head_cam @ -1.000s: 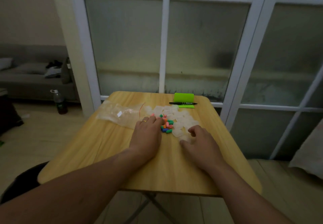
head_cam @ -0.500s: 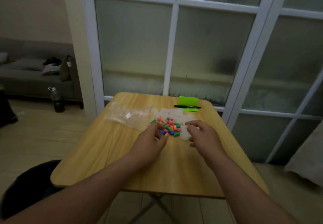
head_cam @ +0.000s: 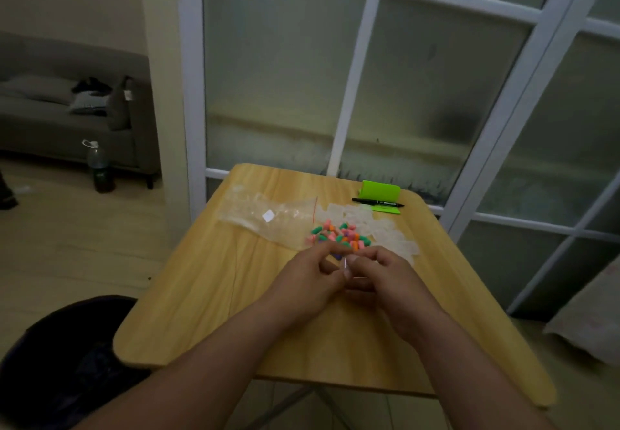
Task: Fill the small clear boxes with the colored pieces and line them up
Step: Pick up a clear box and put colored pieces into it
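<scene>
Both hands meet above the middle of the wooden table (head_cam: 208, 295), fingertips drawn together. The right hand (head_cam: 389, 277) has fingers curled inward and pinches a small clear box (head_cam: 345, 263), of which only a pale sliver shows between the fingertips. The left hand (head_cam: 308, 278) is curled likewise, thumb and forefinger closed against the same spot; whether it grips the box or a piece of its own cannot be told, since the knuckles hide the contact. Neither hand rests flat on the table. At twelve o'clock from the hands, just beyond the fingertips, lies the heap of colored pieces (head_cam: 339, 236): pink, green and orange, with one purple piece showing at the near edge. At one o'clock a spread of loose clear boxes (head_cam: 385, 231) touches the heap. At eleven o'clock a crumpled plastic bag (head_cam: 265, 215) lies with its mouth toward the pieces. Further off at one o'clock a black marker (head_cam: 377, 202) lies in front of a green stand (head_cam: 380, 191), near the far edge. A frosted glass door (head_cam: 285, 77) stands behind the table. At nine o'clock in the room are a grey sofa (head_cam: 40, 121) and a bottle (head_cam: 99, 168) on the floor.
</scene>
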A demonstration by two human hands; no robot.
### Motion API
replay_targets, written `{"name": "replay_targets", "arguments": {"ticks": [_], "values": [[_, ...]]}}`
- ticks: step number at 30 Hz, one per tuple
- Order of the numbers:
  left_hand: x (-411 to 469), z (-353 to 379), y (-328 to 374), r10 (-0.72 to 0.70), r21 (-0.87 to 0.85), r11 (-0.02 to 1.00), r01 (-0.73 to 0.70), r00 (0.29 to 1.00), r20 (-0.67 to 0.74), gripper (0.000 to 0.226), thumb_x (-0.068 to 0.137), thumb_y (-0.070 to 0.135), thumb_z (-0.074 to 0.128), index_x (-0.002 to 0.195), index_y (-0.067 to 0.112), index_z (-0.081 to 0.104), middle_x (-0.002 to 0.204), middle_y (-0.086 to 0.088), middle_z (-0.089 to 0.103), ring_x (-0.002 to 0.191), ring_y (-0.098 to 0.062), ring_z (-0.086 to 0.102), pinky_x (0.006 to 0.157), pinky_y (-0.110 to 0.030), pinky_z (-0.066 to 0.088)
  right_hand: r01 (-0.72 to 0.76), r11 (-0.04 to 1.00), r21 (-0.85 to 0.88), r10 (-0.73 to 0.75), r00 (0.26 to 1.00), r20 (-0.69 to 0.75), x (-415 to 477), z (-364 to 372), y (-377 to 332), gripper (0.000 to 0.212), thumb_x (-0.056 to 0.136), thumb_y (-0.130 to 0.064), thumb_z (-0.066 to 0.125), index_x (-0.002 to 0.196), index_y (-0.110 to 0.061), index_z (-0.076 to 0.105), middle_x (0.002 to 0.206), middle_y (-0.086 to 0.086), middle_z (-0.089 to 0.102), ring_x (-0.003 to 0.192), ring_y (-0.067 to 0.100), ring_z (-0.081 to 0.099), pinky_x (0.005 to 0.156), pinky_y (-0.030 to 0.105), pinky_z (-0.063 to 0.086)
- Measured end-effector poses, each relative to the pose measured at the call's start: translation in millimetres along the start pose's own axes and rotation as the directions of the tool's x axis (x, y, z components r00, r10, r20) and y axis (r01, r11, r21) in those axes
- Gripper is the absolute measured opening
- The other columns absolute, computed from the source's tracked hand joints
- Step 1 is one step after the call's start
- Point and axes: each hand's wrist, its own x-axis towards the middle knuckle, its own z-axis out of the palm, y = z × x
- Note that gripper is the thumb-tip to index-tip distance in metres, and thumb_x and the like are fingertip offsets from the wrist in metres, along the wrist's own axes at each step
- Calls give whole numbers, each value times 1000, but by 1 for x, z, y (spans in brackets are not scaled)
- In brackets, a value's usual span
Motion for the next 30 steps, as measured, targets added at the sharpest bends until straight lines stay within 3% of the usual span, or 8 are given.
{"name": "replay_targets", "arguments": {"ticks": [4,6,10,15,19,22,30], "values": [[-5,-8,7,-78,-99,992,82,996,49,30,100,20,68,130,24,65,93,-19,77,91,-33,74,82,-43,60,3,1000,-13,-2,1000,30,1,3,-1,7,95,-11,73,98,-5,72,93,22,77,81,29,75,67,35,60],[-8,-10,11,-115,-155,980,126,991,74,32,101,15,67,132,19,64,97,-24,76,91,-32,76,82,-39,61,-3,1000,11,2,999,47,0,3,-1,8,94,-11,73,98,-5,71,93,19,77,81,27,74,64,32,58],[-14,-8,18,-169,-272,943,190,980,101,29,99,12,68,128,16,66,94,-25,75,84,-25,71,83,-38,62,0,1000,-11,1,996,93,-3,0,0,10,96,-17,72,94,-7,70,92,15,78,82,28,75,65,34,59],[-21,-8,18,-237,-340,902,265,964,122,31,98,11,70,128,13,67,89,-22,73,86,-23,72,78,-31,62,-8,998,-70,15,994,105,-7,-3,4,12,97,-19,74,95,-7,73,95,15,80,91,33,77,82,47,62],[-21,-8,20,-263,-336,894,297,954,142,30,97,9,70,126,14,68,93,-22,73,87,-23,73,80,-30,63,-24,995,-100,34,994,104,-11,-5,3,19,97,-22,74,100,-3,73,94,12,81,87,26,77,79,41,62],[-19,-8,19,-274,-344,885,315,948,163,31,95,6,71,125,15,70,93,-19,74,88,-25,73,85,-35,63,5,993,-115,5,996,86,-10,-7,3,23,94,-20,78,103,1,71,93,14,80,89,31,78,80,44,63],[-17,-11,18,-324,-429,825,368,930,174,29,95,0,68,121,12,73,94,-18,74,95,-29,74,94,-42,61,81,981,-175,-69,995,78,-3,-6,7,19,91,-21,80,97,-5,72,87,11,79,83,28,78,75,40,64]]}}
